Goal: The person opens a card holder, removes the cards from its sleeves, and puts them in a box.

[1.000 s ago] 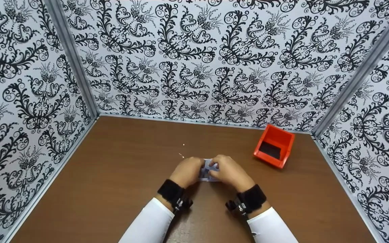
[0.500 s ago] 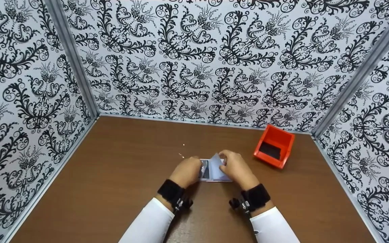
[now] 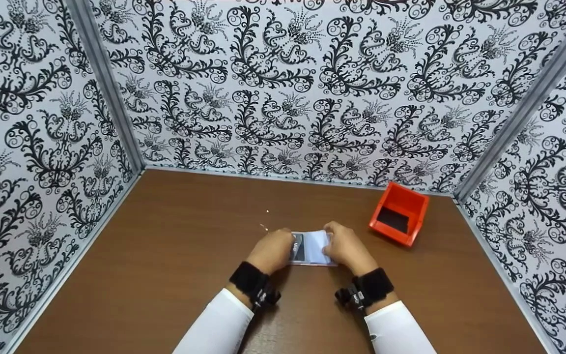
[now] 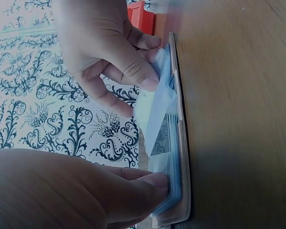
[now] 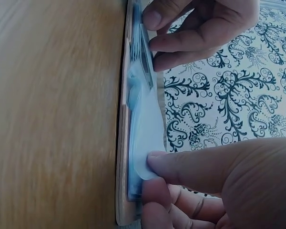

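Note:
A small card holder [image 3: 307, 263] with clear plastic sleeves lies spread on the brown table, seen edge-on in both wrist views. My left hand [image 3: 270, 250] holds its left side, the thumb [image 4: 155, 180] pressing on the stacked sleeves. A dark card [image 3: 298, 247] shows in the sleeve beside that hand. On the other side, my right hand [image 3: 348, 248] pinches the outer edge of a whitish translucent sleeve [image 5: 148, 124] between thumb and forefinger. That sleeve bows up slightly over the right half. In the head view, the hands cover both outer ends of the holder.
A red plastic bin [image 3: 401, 211] with a dark patch inside stands at the back right. Patterned panels [image 3: 283, 98] wall in the table [image 3: 189, 221] at the back and both sides. Small bright specks [image 3: 265, 227] show beyond my left hand.
My right hand has moved rightward, turning a sleeve that stood raised half a second ago down toward the right side. The left hand has stayed in place, and the dark card shows more fully.

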Demonstrator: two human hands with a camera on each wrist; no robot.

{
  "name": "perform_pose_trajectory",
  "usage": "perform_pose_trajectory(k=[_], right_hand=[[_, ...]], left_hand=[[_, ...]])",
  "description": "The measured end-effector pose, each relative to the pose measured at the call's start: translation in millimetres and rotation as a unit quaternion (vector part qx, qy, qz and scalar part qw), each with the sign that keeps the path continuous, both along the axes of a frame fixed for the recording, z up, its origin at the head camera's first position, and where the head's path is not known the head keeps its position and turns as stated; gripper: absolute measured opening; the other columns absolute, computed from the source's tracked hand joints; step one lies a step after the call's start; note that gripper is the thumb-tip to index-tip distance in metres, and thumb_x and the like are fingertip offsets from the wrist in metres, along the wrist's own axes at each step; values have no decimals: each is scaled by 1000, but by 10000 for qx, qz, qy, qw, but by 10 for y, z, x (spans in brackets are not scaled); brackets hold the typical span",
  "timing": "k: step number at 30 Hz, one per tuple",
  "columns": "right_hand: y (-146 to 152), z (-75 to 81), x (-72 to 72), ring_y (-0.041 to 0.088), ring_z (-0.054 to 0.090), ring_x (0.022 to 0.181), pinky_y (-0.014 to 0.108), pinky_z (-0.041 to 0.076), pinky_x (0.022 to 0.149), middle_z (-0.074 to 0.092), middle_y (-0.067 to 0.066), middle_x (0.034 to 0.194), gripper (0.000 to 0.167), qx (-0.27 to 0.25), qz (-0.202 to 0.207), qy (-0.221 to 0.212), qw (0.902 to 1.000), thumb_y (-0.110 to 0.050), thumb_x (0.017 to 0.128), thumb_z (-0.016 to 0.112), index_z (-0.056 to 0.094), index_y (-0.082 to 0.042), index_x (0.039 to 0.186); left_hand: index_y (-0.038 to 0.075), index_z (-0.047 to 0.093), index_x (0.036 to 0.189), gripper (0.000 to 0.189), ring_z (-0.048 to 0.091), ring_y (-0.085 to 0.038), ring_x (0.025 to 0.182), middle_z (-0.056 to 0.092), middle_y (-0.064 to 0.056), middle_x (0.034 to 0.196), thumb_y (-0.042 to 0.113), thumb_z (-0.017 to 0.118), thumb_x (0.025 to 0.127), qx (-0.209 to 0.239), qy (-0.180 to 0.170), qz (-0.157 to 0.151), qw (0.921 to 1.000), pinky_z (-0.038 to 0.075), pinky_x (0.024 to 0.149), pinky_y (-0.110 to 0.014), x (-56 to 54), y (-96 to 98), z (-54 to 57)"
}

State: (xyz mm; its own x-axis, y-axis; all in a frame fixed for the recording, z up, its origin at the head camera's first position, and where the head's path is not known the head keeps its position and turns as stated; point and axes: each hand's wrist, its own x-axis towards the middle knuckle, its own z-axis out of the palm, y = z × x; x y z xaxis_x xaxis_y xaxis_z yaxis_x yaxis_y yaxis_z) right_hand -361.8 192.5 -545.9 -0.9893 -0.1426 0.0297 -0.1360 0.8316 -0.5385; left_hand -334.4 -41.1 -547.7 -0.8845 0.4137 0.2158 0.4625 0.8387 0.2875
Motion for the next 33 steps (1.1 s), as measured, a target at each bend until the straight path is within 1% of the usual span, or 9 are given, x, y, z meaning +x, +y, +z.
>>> perform_pose_trajectory(k=[5, 8, 11, 14, 17, 20, 25, 29, 33], right_hand=[[2, -13, 4, 36, 72, 109, 56, 60, 106, 79, 22, 129, 57, 31, -109, -16, 9999, -4, 80, 90, 71, -1, 134], [-19, -6, 21, 32, 68, 94, 47, 60, 87, 76, 14, 103, 38, 142, -127, 17, 9998, -6, 80, 90, 71, -3, 114], [-67, 24, 44, 27, 59, 79, 37, 47, 69, 61, 6, 82, 23, 190, -90, 32, 9998, -1, 80, 85, 66, -7, 92], [-127, 44, 71, 24, 56, 73, 33, 41, 64, 57, 3, 77, 21, 188, 88, 186, 9996, 3, 79, 79, 63, -10, 81], [-178, 46, 84, 22, 56, 74, 34, 45, 66, 60, 2, 77, 21, 155, 376, 401, 9984, 3, 78, 79, 65, -11, 81], [-222, 50, 92, 19, 61, 78, 37, 53, 73, 69, 1, 82, 18, -127, 701, 472, 9963, 1, 81, 82, 70, -11, 85], [-263, 30, 91, 18, 70, 85, 39, 62, 82, 80, 6, 91, 10, -538, 1075, 498, 9915, -2, 87, 82, 76, -8, 91], [-263, -8, 73, 19, 72, 87, 39, 64, 84, 82, 10, 94, 6, -576, 1106, 556, 9906, -3, 88, 82, 79, -3, 94], [-246, -33, 46, 22, 75, 89, 42, 66, 87, 83, 13, 97, 10, -743, 960, 363, 9919, -2, 89, 80, 82, 0, 99]], left_hand=[[6, 78, 101, 19, 79, -29, 86, 80, -9, 103, -3, 83, 85, -9, -43, 41, 10000, 68, 78, -48, 7, 10, 11], [6, 78, 100, 18, 79, -30, 86, 80, -9, 103, -3, 84, 86, -71, -18, 40, 10000, 68, 77, -48, 23, 18, 18], [6, 79, 99, 17, 79, -29, 87, 79, -8, 103, -3, 83, 85, -174, 68, 13, 9998, 68, 78, -47, 25, 20, 19], [6, 80, 96, 15, 78, -29, 92, 78, -9, 103, -2, 84, 84, -314, 253, -28, 9992, 68, 81, -46, 14, 16, 8], [7, 81, 92, 12, 75, -29, 96, 76, -10, 103, 0, 85, 83, -417, 469, -23, 9980, 67, 85, -46, 1, 14, -5], [6, 82, 90, 10, 73, -31, 96, 75, -11, 102, 2, 86, 82, -414, 567, 83, 9975, 67, 84, -48, -3, 12, -9], [6, 83, 95, 10, 76, -32, 96, 77, -12, 102, 2, 85, 85, -446, 419, 302, 9977, 68, 82, -50, -2, 20, -22], [6, 84, 97, 12, 77, -31, 95, 79, -11, 101, 2, 86, 86, -479, 403, 335, 9975, 68, 82, -49, -4, 28, -32], [6, 83, 93, 9, 78, -31, 89, 79, -11, 96, 1, 84, 86, -428, 536, 266, 9973, 68, 78, -48, -12, 27, -38]])
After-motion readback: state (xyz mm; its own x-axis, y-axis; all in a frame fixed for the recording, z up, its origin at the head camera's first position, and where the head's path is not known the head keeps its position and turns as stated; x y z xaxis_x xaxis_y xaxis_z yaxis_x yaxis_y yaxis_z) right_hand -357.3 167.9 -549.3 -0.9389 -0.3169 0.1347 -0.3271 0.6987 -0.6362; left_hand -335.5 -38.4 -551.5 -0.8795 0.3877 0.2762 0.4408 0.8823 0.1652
